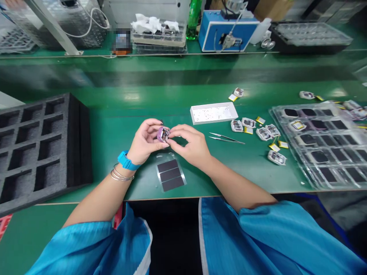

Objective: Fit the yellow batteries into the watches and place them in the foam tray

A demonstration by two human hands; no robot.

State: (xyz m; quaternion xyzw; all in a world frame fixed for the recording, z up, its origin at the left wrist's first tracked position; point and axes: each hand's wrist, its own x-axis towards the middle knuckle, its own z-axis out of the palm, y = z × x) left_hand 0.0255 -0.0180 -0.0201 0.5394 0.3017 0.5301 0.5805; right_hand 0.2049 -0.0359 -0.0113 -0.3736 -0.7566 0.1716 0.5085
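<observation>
A purple smartwatch case (164,134), its inner electronics facing up, is held above the bench between thumb and fingers of my left hand (147,139). The thumb and fingertips of my right hand (190,145) are closed against the right edge of that case; whether they also pinch a small part is too fine to tell. Just below the hands lies a clear sheet with three dark rectangular pads (171,175). Metal tweezers (227,138) rest on the bench to the right of my right hand.
A white shallow box (214,113) with tiny bits stands behind the tweezers. Several open watch cases (264,133) with yellow-edged batteries (283,144) lie to the right, beside stacked clear trays (304,164). Black foam trays (77,149) stand at left. A blue machine (212,32) sits on the back shelf.
</observation>
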